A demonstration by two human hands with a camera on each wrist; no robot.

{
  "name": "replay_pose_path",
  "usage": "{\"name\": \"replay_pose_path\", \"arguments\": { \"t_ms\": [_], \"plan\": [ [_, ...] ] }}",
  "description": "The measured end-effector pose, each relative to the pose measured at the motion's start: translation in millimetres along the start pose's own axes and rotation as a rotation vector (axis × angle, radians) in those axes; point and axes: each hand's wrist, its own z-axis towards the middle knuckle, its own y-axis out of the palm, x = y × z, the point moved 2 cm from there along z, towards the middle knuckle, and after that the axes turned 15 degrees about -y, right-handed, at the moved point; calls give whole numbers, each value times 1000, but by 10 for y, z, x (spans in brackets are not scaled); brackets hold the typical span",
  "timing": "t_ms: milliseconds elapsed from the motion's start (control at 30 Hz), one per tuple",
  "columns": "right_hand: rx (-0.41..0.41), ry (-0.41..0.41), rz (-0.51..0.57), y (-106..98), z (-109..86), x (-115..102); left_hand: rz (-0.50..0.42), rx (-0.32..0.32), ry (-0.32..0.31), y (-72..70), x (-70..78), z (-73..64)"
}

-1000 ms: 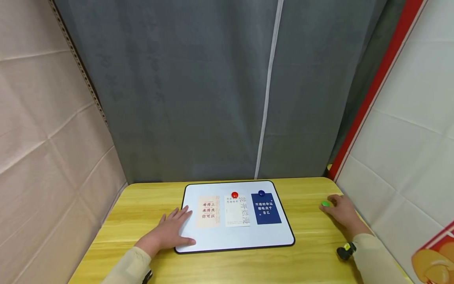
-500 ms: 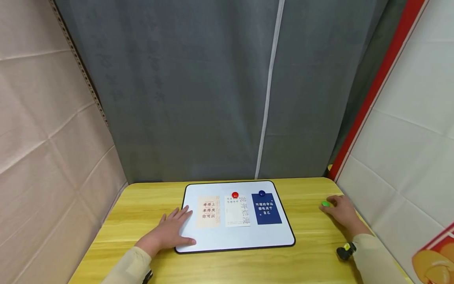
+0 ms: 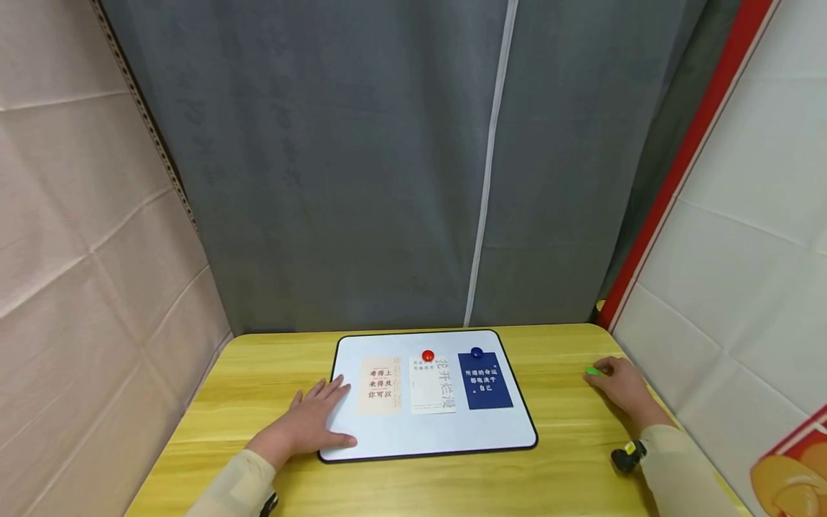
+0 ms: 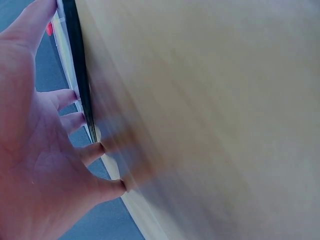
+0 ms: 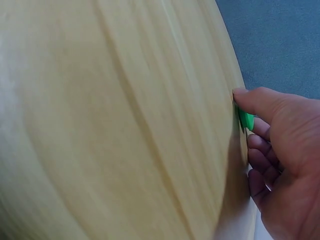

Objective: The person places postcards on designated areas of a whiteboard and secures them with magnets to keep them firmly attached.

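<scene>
A small whiteboard [image 3: 478, 431] with a black rim lies on the table, bearing three cards. My left hand [image 3: 300, 431] rests spread over its left edge, some fingertips on the board. Nearest that hand is a cream card [image 3: 380, 386]; beside it lie a white card [image 3: 431, 391] with a red magnet [image 3: 428, 355] at its top, and a dark blue card [image 3: 486, 380] with a blue magnet [image 3: 477, 352]. Far to the right, my right hand [image 3: 623, 388] pinches a green magnet [image 5: 246, 118], tilted at the table surface, between thumb and fingers.
The yellow wooden table [image 3: 413, 488] ends at a grey curtain [image 3: 362, 179] behind. A pinkish cloth wall [image 3: 103, 251] stands at the left. White cloth [image 3: 730, 287] with a red strip closes the right side, near my right hand.
The green magnet has tipped from lying flat to a tilt in my right fingers, which have shifted only slightly. My left hand, the board and the cards have not moved.
</scene>
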Motion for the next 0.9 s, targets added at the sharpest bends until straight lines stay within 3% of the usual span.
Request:
{"name": "replay_pose_path", "arguments": {
  "t_ms": [300, 500, 900],
  "plan": [
    [4, 49, -24, 16, -6, -64, -7, -2, 4, -7, 3, -19],
    [-12, 46, -84, 54, 19, -32, -4, -5, 1, -6, 0, -14],
    [-9, 28, -66, 77, 23, -30, -14, -10, -6, -3, -4, -4]
  ]
}}
